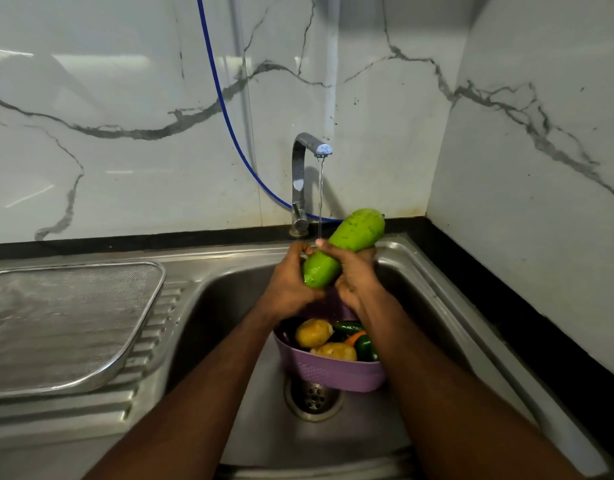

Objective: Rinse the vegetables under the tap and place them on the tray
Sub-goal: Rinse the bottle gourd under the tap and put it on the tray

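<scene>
Both hands, the left hand [287, 284] and right hand [354, 276], curl their fingers around the green gourd [347, 244] under the tap [307, 157] stream, and should probably turn it so water reaches every side before the tray [91, 377] at left.

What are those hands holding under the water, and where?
Both hands grip the green gourd: left hand around its lower end, right hand around its middle.

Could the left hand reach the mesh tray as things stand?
Probably yes: the mesh tray lies uncovered on the drainboard to the left hand's side, nothing between them, though that hand now grips the green gourd.
</scene>
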`<state>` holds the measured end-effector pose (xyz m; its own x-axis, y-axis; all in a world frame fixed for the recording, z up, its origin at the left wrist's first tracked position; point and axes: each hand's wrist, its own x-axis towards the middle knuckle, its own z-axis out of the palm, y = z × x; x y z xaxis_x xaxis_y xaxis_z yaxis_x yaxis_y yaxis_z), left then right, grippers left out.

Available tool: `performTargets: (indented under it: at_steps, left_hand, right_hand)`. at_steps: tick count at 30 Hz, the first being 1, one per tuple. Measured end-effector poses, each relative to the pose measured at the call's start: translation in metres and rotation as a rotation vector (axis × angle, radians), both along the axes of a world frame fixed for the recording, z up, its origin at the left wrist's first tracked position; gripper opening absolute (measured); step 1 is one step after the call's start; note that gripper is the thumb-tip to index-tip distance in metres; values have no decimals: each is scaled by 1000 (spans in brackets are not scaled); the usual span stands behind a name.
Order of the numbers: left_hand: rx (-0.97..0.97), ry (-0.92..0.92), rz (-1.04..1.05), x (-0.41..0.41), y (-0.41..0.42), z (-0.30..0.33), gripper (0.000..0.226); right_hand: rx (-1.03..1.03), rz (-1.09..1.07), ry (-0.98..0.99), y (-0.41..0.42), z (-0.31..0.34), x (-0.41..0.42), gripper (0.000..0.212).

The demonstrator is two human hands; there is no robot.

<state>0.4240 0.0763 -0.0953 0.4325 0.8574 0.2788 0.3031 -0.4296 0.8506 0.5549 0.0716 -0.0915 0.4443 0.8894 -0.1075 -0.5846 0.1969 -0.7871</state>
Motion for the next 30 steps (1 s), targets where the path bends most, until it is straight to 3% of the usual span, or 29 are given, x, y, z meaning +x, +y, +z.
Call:
performTargets:
  at_steps: [5,8,13,16,20,24,27,30]
  left_hand:
    - [115,233,164,-8,7,-3,68]
    - [172,279,111,-15,2,1,77]
    - [69,242,60,-25,-1,7,88]
    - [-70,149,-8,-38,-1,6,79]
    - [-330,-70,-132,-60,-7,-2,83]
    - [-911,-330,-328,-80,-8,0,71]
    - [-1039,-466,-415,-85,-12,1,60]
    - [-1112,-556,-411,-76,-13,3,60]
  right_hand:
    - [49,38,-158,6,-13,-29,96]
    - [9,15,-16,9,-6,-24,87]
    - [2,63,116,9,3,-14,109]
    - [51,48,157,13,4,0,87]
    - [64,104,69,7,3,23,16]
    - [93,223,-32,-3,11,22,26]
    - [229,233,66,-2,11,3,11]
    - [286,208,143,2,4,-14,40]
